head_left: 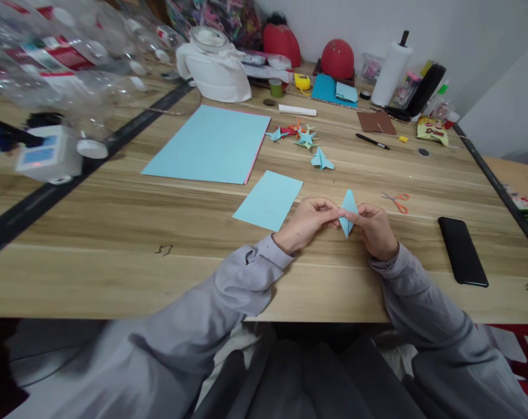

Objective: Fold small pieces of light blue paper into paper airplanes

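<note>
A small light-blue folded paper [348, 201], diamond-shaped with a crease down its lower half, is pinched between my two hands just over the table. My left hand [311, 219] grips its left edge with thumb and fingers. On the opposite edge, my right hand [375, 228] closes with its thumb across the front; the fingers behind the paper are partly hidden. Left of my hands lies a flat light-blue sheet [270, 201]. Beyond it are a folded blue paper piece [321, 160] and several small folded paper cranes [306, 138] in blue, red, orange and green.
Orange-handled scissors [399, 202] and a black phone [463, 251] lie to the right. A stack of large blue sheets [211, 145] lies at the left, near plastic bottles [72, 64] and a white box-shaped device [50, 154]. Farther back are a pen [373, 141] and a paper roll [392, 73].
</note>
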`<state>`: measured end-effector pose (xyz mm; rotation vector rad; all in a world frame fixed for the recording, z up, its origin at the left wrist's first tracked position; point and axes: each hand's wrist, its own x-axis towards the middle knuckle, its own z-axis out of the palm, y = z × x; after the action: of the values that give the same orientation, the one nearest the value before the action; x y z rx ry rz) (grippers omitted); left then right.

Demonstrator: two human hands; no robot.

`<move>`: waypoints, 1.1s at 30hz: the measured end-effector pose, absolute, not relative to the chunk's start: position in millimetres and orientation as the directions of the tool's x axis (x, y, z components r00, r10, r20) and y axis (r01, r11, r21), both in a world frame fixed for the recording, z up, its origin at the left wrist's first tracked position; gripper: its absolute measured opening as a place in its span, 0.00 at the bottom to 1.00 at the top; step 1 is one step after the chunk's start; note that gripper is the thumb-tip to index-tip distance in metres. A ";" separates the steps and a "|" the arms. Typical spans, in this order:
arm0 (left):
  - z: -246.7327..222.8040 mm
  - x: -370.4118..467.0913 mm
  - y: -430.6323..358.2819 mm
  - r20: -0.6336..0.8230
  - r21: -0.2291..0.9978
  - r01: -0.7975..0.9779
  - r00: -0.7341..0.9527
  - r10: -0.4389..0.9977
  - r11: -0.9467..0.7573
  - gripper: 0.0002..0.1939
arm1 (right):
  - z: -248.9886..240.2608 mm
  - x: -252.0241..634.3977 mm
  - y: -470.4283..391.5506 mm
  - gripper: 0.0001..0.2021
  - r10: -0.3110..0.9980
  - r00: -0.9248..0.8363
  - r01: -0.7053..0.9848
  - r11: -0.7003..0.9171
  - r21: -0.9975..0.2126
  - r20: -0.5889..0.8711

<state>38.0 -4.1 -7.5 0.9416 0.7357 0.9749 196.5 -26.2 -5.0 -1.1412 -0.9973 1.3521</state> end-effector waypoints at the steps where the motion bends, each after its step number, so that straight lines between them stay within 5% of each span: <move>1: -8.2 37.8 -3.9 -0.095 0.910 -0.339 0.394 0.914 0.240 0.20 | -4.8 196.6 -26.1 0.20 0.995 0.011 -0.201 -0.098 -0.975 -0.102; 16: -11.0 39.2 -1.1 -0.054 0.937 -0.305 0.347 0.936 0.168 0.17 | -7.8 202.1 -20.7 0.20 0.993 0.119 -0.023 -0.003 -1.000 -0.006; 33: -9.8 35.9 -1.1 0.033 0.972 -0.235 0.241 0.970 0.026 0.16 | -7.0 198.0 -24.4 0.17 0.999 -0.040 0.118 0.000 -0.993 -0.005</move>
<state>35.9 -1.1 -9.8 1.1425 0.8555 1.1340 198.0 -24.4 -7.0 -1.2785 -1.3249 1.1828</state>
